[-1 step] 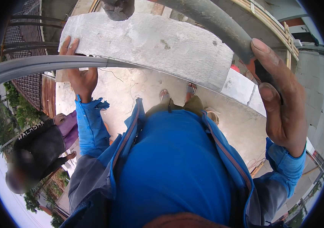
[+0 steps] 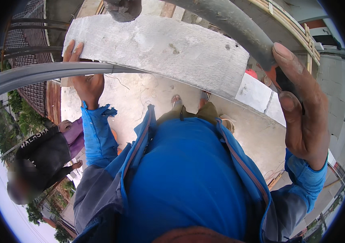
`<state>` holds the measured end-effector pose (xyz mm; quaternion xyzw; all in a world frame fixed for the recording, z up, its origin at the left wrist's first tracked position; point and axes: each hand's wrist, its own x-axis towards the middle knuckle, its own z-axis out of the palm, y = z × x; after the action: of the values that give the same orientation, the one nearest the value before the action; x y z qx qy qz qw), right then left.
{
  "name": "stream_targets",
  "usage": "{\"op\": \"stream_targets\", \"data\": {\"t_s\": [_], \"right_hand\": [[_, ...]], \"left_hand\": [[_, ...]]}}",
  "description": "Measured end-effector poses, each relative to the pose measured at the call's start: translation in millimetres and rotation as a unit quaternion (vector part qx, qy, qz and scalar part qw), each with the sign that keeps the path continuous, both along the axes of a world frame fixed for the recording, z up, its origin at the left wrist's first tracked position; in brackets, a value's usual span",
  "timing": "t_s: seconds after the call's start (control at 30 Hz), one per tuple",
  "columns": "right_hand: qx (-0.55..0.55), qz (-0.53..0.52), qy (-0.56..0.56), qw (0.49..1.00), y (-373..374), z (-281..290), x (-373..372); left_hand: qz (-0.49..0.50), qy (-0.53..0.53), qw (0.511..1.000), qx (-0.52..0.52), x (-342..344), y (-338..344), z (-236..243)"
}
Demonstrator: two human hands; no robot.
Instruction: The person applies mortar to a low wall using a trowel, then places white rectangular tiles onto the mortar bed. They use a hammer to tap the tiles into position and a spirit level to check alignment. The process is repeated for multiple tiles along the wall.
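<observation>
A long, pale grey lightweight concrete block (image 2: 152, 42) lies across the top of the view. My left hand (image 2: 87, 83) is at its left end, two fingers over the block's face and the thumb at its near edge. A grey ribbed bar (image 2: 51, 72) crosses in front of those fingers and hides part of them. My right hand (image 2: 308, 105), raised at the right, is closed round the black-and-orange grip of a hammer (image 2: 237, 30). The hammer's worn grey shaft arches over the block. Its blunt dark head shows at the top edge, and their joint is out of view.
More white blocks (image 2: 253, 92) continue the row to the right. A person in a black top and purple trousers (image 2: 39, 150) is at the left. Below me are a pale floor (image 2: 249, 133) and my sandalled feet. Bamboo poles (image 2: 289, 22) run along the upper right.
</observation>
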<state>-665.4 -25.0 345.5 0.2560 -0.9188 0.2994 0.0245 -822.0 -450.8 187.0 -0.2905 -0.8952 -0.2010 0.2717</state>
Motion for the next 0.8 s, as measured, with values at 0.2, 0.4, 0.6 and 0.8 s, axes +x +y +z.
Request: {"op": "stream_targets", "data": {"t_s": [0.2, 0.4, 0.6, 0.8], "right_hand": [[0.148, 0.016, -0.183, 0.972, 21, 3, -19], [0.019, 0.043, -0.069, 0.996, 34, -18, -30], [-0.012, 0.068, 0.004, 0.998, 38, -19, -47], [-0.031, 0.047, -0.093, 0.994, 37, -22, -53]], "left_hand": [[-0.03, 0.006, 0.99, 0.135, -9, 6, -24], [-0.027, -0.013, 0.988, 0.151, -9, 13, -21], [-0.017, 0.0, 0.989, 0.146, -6, 10, -22], [-0.019, -0.02, 0.995, 0.099, -13, 5, -20]]}}
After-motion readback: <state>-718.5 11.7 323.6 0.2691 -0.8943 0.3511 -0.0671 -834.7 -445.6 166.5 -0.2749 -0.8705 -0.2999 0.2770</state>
